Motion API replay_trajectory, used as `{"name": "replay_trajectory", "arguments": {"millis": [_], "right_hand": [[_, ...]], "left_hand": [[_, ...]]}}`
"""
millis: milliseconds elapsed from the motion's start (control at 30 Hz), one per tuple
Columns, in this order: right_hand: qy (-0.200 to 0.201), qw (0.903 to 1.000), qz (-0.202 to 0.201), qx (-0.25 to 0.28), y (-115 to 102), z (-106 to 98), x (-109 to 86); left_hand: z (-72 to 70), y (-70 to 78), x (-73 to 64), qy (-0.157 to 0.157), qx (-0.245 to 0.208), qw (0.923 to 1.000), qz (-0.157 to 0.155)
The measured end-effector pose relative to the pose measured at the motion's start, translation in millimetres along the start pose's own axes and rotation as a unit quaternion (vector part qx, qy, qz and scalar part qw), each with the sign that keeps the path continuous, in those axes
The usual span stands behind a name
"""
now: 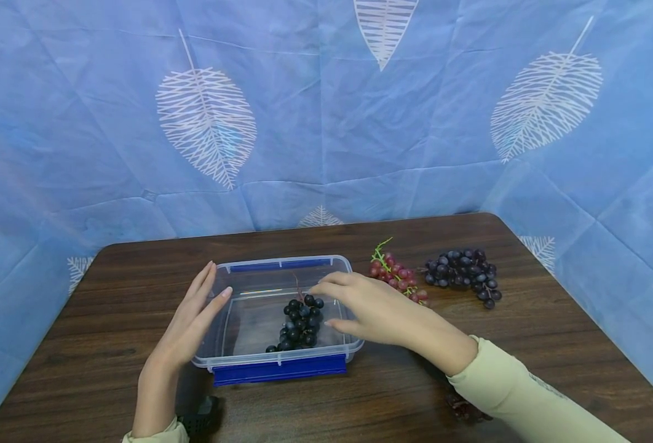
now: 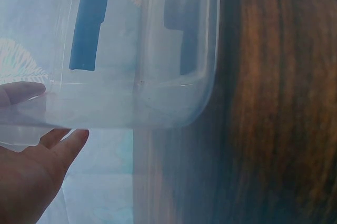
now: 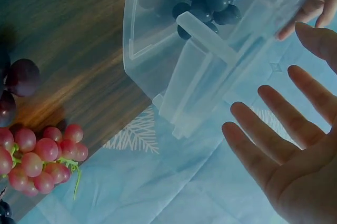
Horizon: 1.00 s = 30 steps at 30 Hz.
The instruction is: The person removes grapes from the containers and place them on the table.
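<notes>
A bunch of black grapes (image 1: 300,323) (image 3: 216,0) lies inside a clear plastic container (image 1: 240,357) (image 2: 121,103), which has blue side clips (image 1: 279,371) and no lid on it. At the container's left rim is my left hand (image 1: 188,323) (image 2: 37,176), its fingers fairly straight; whether they touch the rim I cannot tell. My right hand (image 1: 362,307) (image 3: 300,155) hovers over the container's right side beside the grapes, with fingers spread and nothing held. A thin stem sticks up from the bunch.
Right of the container lie a bunch of red grapes (image 1: 398,280) (image 3: 47,153) with a green stem and a dark purple bunch (image 1: 463,272). Another dark reddish bunch (image 1: 466,409) is partly hidden under my right sleeve. A blue leaf-patterned cloth (image 1: 360,123) hangs behind the wooden table (image 1: 542,344).
</notes>
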State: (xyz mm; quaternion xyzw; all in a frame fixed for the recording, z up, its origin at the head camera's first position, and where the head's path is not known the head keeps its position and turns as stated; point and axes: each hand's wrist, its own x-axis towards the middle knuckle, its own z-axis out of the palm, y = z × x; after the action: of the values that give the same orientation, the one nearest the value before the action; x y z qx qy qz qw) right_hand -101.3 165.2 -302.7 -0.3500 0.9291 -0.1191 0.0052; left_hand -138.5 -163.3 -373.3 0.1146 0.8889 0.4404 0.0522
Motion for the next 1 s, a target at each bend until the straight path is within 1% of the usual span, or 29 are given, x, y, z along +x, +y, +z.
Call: {"name": "replay_trajectory", "arguments": {"millis": [200,267,467,733,867,1000], "right_hand": [[-0.024,0.9995,-0.018,0.009,1.7,5.8,11.8],[-0.033,0.9992,-0.023,0.004,1.9,7.7,16.0],[-0.07,0.9973,-0.021,-0.003,0.6,14.2,29.7],[-0.106,0.9937,-0.031,-0.018,-2.4,22.0,46.3],[-0.127,0.9906,-0.035,-0.037,-4.1,26.8,53.0],[-0.138,0.9872,-0.045,-0.067,-5.5,33.3,59.3]], "left_hand": [[-0.1,0.3,-0.1,0.0,0.001,1.0,0.001],[-0.3,0.2,-0.2,0.0,0.0,1.0,0.002],[-0.7,-0.2,-0.6,0.002,0.0,1.0,0.003],[-0.2,0.2,-0.2,0.004,-0.001,1.0,0.004],[-0.1,0.7,0.3,0.004,0.002,1.0,0.0],[-0.2,1.1,0.4,0.003,0.003,1.0,-0.003]]}}
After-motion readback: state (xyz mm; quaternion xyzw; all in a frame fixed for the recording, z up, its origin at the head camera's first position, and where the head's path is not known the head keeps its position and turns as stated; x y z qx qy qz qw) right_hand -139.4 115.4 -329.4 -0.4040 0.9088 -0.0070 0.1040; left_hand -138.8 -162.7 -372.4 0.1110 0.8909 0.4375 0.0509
